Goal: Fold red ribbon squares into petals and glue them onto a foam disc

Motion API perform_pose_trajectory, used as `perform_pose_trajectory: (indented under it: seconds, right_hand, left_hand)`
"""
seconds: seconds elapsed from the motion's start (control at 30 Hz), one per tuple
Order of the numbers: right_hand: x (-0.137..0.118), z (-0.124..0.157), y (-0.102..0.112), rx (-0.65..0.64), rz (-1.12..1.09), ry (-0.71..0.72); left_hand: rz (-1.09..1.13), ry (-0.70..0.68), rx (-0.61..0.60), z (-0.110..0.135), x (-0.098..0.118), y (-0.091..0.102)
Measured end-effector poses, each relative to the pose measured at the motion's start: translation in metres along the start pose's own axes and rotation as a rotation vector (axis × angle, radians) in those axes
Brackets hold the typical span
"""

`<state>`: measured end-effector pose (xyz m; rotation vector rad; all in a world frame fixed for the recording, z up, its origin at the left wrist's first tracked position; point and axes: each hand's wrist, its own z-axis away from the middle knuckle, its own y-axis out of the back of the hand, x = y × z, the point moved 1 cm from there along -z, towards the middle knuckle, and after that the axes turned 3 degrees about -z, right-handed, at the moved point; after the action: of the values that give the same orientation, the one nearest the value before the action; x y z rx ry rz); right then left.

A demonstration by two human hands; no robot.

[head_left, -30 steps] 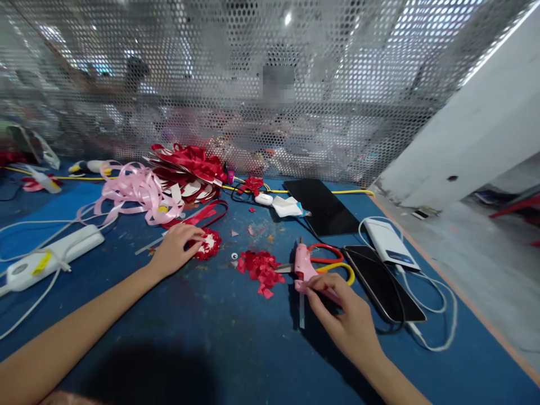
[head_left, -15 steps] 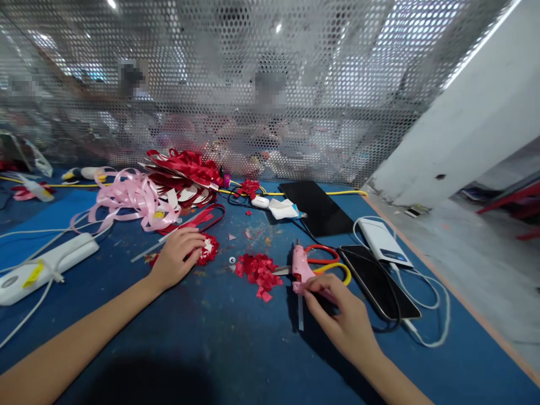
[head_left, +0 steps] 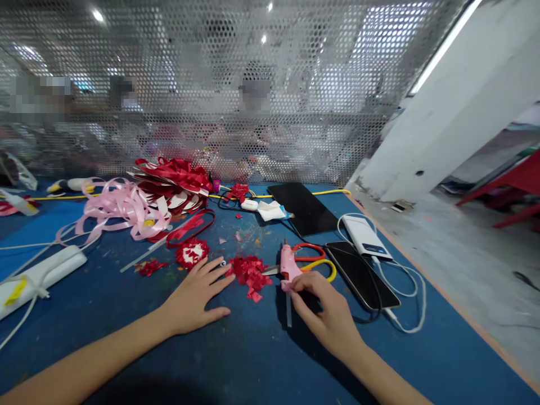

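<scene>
My left hand (head_left: 194,296) lies flat on the blue table (head_left: 236,360), fingers spread, its fingertips beside a small googly eye (head_left: 223,263) and a heap of red ribbon scraps (head_left: 248,271). A red rosette with a white centre (head_left: 192,252) rests just beyond that hand, untouched. My right hand (head_left: 324,308) is closed round the handle of a pink glue gun (head_left: 289,265), which stands on the table with a glue stick (head_left: 288,310) poking out behind.
Red-and-yellow scissors (head_left: 318,264), two phones (head_left: 361,274), a power bank (head_left: 365,237) with white cable and a dark tablet (head_left: 302,207) lie to the right. Pink ribbon (head_left: 122,207) and red bows (head_left: 175,179) pile up at the back left, before a perforated metal screen (head_left: 270,84). People sit behind it.
My left hand let go of the red rosette and slid right and nearer, flattening beside the scraps. My right hand stays on the glue gun.
</scene>
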<state>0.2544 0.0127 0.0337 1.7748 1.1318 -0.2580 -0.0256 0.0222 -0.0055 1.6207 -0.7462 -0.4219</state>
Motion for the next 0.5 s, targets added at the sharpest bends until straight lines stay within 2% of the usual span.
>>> perform_pose_trajectory:
  seconds: [0.13, 0.33, 0.5]
  right_hand:
    - [0.002, 0.0, -0.001, -0.007, -0.01, -0.011]
    - [0.013, -0.002, 0.002, 0.029, 0.032, -0.06]
    - [0.025, -0.007, 0.006, 0.049, 0.072, -0.115]
  left_hand:
    - [0.02, -0.022, 0.04, 0.0, -0.002, 0.001]
    - [0.139, -0.1, 0.352, 0.002, -0.01, 0.001]
    - [0.171, -0.017, 0.433, 0.002, -0.017, 0.003]
